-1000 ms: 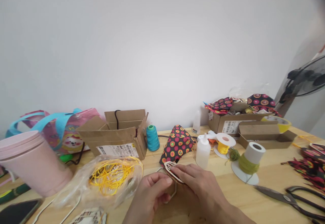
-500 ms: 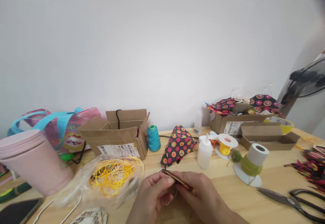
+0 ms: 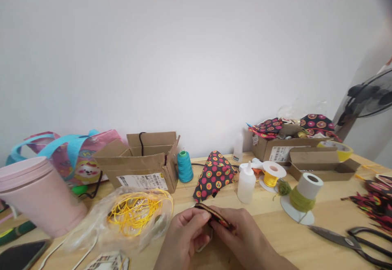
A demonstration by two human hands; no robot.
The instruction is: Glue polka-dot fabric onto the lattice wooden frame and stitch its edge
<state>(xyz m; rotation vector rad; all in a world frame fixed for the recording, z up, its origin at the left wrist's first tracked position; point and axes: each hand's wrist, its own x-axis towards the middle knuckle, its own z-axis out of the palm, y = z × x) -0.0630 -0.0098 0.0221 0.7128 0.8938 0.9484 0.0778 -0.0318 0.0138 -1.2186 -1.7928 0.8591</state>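
A person's two bare hands meet low at the centre of a pale wooden worktable (image 3: 324, 217), pinching between them a thin flat piece covered in dark dotted fabric (image 3: 214, 216), seen almost edge-on and tilted down to the right. The left hand (image 3: 183, 237) grips its upper left end with thumb and fingertips curled closed; the right hand (image 3: 248, 237) clasps its lower right end, fingers folded over the edge. At ten o'clock from the hands lies a clear plastic bag of tangled yellow cord (image 3: 134, 213), with an open brown cardboard box (image 3: 143, 164) and a teal thread cone (image 3: 184, 166) behind it. At twelve o'clock sits a folded scrap of black cloth with red and yellow dots (image 3: 214, 174), and just to its right a small white squeeze bottle (image 3: 246, 183). At two o'clock stand a spool of yellow cord (image 3: 271, 176) and a white spool of olive thread (image 3: 301, 196). Black-handled scissors (image 3: 349, 239) rest at three o'clock; a pink plastic tub (image 3: 36, 196) lies tipped at nine.
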